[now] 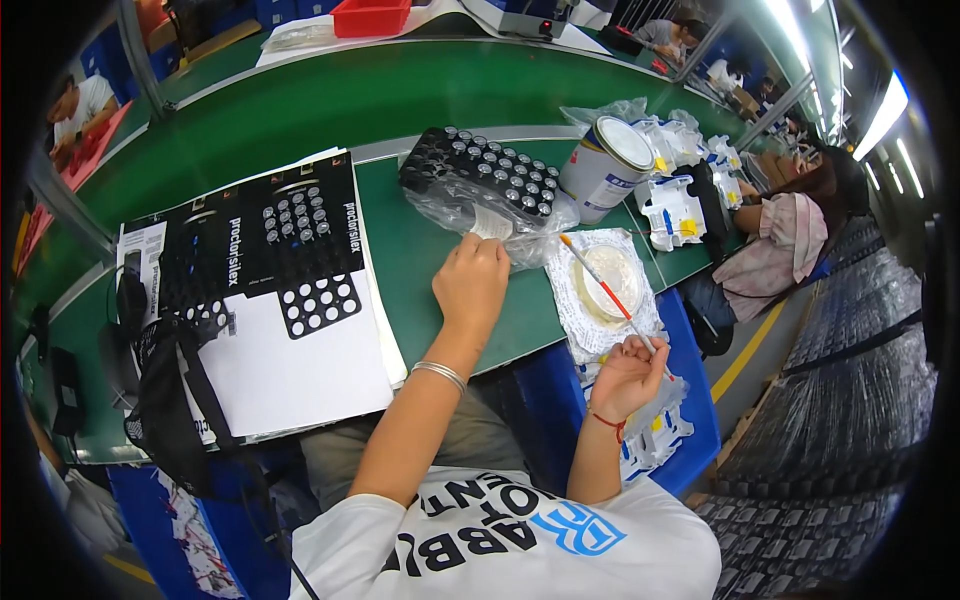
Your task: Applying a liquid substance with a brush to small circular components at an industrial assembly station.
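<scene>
left hand — at plastic bag | right hand — grips brush

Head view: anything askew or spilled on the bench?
Nothing spilled. The stack of sheets overhangs the bench edge, and the black tray sits tilted on a crumpled plastic bag. No damage visible.

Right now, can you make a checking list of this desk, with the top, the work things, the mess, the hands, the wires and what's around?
Surface: green table, mostly covered.
Job's things: brush with its tip over a pale dish; black tray of small round parts in a clear bag.
Clutter: tin, black-and-white sheets, white-and-blue parts, black strap.
Grippers: left hand closed at the bag's edge; right hand grips the brush.
Cables: nothing seen.
Surroundings: red bin; people seated left and right.
</scene>
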`<action>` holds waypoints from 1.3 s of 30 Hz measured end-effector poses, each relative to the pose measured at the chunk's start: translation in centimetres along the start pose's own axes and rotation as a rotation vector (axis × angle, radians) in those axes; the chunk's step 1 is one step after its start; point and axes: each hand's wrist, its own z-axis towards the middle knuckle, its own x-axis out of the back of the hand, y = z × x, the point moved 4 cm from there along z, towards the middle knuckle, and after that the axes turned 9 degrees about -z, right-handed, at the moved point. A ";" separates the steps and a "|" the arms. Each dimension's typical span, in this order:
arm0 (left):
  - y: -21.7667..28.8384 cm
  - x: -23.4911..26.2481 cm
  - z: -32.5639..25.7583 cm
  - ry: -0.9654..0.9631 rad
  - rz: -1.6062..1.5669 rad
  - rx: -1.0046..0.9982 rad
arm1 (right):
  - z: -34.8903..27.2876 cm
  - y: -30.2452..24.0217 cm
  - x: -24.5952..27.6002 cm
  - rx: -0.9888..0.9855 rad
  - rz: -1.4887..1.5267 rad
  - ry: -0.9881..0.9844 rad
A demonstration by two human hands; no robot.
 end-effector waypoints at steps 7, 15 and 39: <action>-0.7 0.2 0.2 -0.015 -0.172 0.116 | 0.0 0.3 0.1 -0.005 0.030 -0.013; -1.1 0.8 0.5 -0.048 -0.256 0.265 | 0.0 0.2 -0.2 -0.011 0.041 -0.026; -2.7 0.2 9.1 -0.314 -0.013 0.171 | 2.1 -1.7 2.4 0.020 0.082 0.086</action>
